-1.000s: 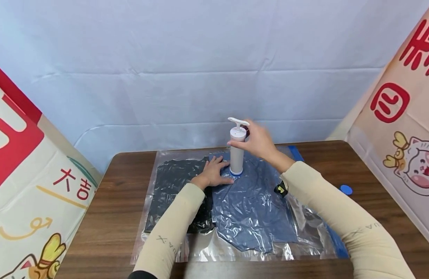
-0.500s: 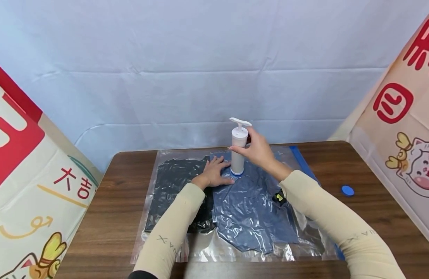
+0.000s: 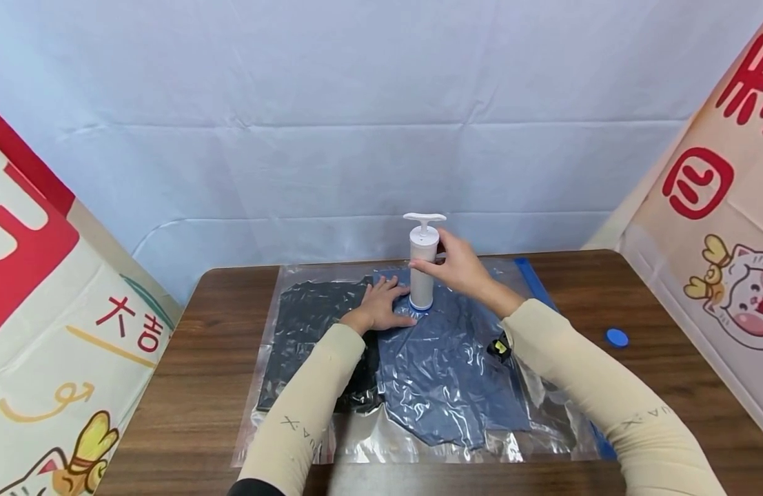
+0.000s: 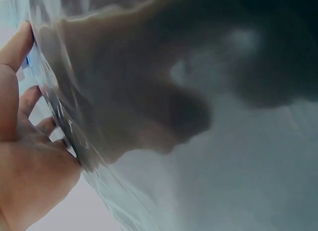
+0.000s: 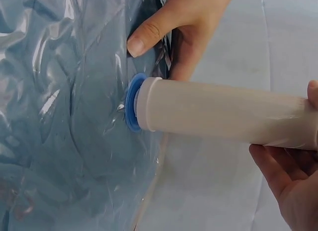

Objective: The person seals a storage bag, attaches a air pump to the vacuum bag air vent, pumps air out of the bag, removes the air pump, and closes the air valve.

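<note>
My right hand (image 3: 458, 267) grips the upper barrel of a white hand pump (image 3: 422, 282), thumb on the near side. The pump stands upright on a blue valve ring (image 5: 132, 103) in a clear vacuum storage bag (image 3: 362, 451). Its T-shaped handle (image 3: 424, 218) sits just above the barrel's top. Just left of the pump's base, my left hand (image 3: 380, 306) lies with fingers spread, pressing on the bag. Inside the bag are a black folded cloth (image 3: 313, 324) on the left and a blue-grey one (image 3: 437, 386) on the right.
A blue round cap (image 3: 617, 337) lies on the wooden table (image 3: 189, 372) right of the bag. A blue strip (image 3: 535, 282) runs along the bag's right edge. A pale cloth backdrop (image 3: 331, 158) hangs behind, with printed cloths at both sides.
The right hand has slid slightly down the pump's barrel, away from the handle. The handle has turned a little and now lies level in the head view. The left hand has stayed put.
</note>
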Demonstrator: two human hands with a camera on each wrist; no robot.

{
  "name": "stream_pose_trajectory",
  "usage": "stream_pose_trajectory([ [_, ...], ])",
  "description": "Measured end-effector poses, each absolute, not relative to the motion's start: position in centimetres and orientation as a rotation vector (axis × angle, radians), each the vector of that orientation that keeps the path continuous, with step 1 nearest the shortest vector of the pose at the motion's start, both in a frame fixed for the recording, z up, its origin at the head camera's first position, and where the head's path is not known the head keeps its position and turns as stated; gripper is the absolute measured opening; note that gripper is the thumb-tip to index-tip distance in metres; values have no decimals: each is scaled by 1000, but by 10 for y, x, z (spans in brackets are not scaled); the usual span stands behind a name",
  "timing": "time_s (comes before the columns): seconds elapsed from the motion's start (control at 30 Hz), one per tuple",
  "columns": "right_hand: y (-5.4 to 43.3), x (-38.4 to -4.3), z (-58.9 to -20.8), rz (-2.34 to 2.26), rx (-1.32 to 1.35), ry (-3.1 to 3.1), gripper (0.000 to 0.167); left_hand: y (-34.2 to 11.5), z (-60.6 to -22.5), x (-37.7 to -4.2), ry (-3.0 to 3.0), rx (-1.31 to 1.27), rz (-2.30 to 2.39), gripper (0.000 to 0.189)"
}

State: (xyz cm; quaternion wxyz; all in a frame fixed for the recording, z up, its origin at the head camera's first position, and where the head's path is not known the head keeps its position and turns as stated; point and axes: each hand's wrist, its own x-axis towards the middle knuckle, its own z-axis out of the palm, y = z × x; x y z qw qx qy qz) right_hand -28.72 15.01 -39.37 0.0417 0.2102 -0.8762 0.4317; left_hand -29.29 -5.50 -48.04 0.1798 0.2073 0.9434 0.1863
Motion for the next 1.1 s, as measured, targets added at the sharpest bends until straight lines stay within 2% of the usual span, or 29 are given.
stream_pose_trajectory([
  [0.4, 151, -288, -397, 1348, 617, -2732, 73, -55, -481, -293, 2669, 591, 512, 79],
  [1.1, 148, -281, -406, 1393, 597, -2677, 73, -53, -484, -293, 2685, 579, 497, 79],
])
